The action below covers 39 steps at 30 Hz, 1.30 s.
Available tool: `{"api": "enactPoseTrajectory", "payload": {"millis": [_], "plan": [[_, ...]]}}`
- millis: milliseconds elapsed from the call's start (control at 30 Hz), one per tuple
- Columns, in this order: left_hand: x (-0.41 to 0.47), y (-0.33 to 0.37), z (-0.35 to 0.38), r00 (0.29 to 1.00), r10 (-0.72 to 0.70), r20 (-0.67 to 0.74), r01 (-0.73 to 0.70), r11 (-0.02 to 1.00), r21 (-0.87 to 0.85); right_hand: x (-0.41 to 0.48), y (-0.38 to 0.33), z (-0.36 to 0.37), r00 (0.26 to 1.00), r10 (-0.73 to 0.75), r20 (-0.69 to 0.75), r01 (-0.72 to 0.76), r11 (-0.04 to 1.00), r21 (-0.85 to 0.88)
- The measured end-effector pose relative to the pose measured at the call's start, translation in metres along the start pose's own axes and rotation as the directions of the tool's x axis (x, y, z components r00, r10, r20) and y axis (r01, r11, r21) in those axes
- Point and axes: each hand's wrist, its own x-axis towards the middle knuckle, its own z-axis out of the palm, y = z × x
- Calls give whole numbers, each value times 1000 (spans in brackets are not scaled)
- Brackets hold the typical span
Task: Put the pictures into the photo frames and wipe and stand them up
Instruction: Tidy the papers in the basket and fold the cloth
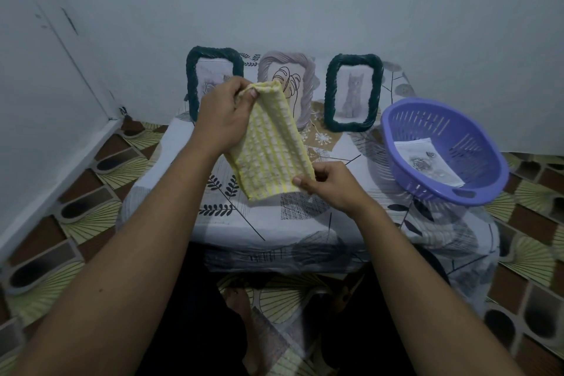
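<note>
Pinches the folded top end of a yellow cloth [268,146] in the left hand [221,116], fingers [233,84] curled round it. Grips the cloth's lower corner in the right hand [332,188], thumb on top. Holds the cloth stretched aslant above the bench [274,223], clear of it. Faces three frames standing upright at the bench's back: left frame [190,76], partly behind the left hand; pale frame [306,70], partly behind the cloth; cat frame [329,91], in full view. Shows a purple basket [488,143] at the bench's right edge, a rose picture [427,162] lying inside.
</note>
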Motion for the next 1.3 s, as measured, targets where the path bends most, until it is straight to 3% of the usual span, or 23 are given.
{"api": "enactPoseTrajectory", "payload": {"millis": [133, 233, 333, 500, 633, 767, 867, 933, 1133, 1300], "plan": [[-3, -5, 2, 996, -79, -41, 79, 997, -7, -2, -2, -5, 993, 64, -98, -60, 997, 47], [-5, -8, 3, 991, -119, -65, 117, 993, -31, -1, -1, -5, 978, 116, -174, -79, 976, 205], [-6, -10, 3, 987, -148, -58, 146, 989, -29, 1, 0, -4, 975, 191, -117, -134, 918, 374], [-7, -13, 3, 972, -216, -89, 212, 976, -47, 1, -2, -3, 966, 242, -91, -165, 850, 501], [-8, -15, 2, 972, -220, -80, 219, 976, -25, 4, 0, -3, 941, 286, -181, -177, 873, 455], [-9, -11, 1, 984, -174, -31, 173, 984, -31, 10, 4, -2, 918, 311, -247, -247, 934, 260], [-9, -4, -1, 991, -134, -10, 133, 989, -62, 9, -9, 0, 930, 239, -278, -223, 971, 90], [-9, 0, -3, 995, -100, 17, 101, 993, -57, 9, -22, 0, 952, 128, -279, -123, 992, 36], [-13, 11, -4, 984, 10, 178, -9, 1000, -4, 16, -66, -4, 950, -217, -224, 235, 970, 54], [-16, 13, -9, 963, 18, 270, -2, 998, -62, 30, -79, -8, 904, -258, -341, 305, 948, 91]]}}
